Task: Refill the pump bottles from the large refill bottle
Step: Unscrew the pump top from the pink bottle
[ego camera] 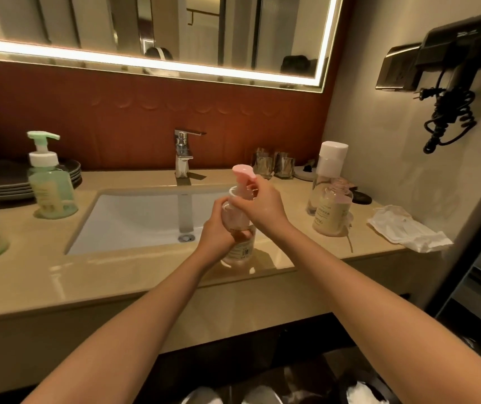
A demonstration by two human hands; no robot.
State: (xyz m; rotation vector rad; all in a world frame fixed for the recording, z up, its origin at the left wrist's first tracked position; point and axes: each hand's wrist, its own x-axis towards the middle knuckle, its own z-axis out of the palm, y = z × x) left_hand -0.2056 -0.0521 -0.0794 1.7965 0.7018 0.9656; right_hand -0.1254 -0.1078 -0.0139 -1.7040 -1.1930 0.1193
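The main risk was a tip or a spill. The pink bottle (237,243) seemed to stand on the surface (116,275) close to its front edge, by the right front corner of the sink (134,220). A hard twist at the top could have made the base slide on the glossy stone, toward the edge or into the sink. If the collar came free suddenly, the pump (243,172) and its tube could have jerked out and flung drops of soap. Wet or soapy fingers would have made either slip more likely, though I could not tell whether any soap was on them. How much liquid the bottle held was also unclear.

The left hand (221,228) was wrapped round the body of the bottle, fingers curled across its front, bracing it. The right hand (262,205) was closed on the neck just under the pink pump head, thumb and fingers pinching the collar as if to turn it.

The refill bottle (331,158), white cap on, stood well apart at the right, behind a second pink bottle (334,211). A green bottle (48,185) stood left of the sink, untouched.
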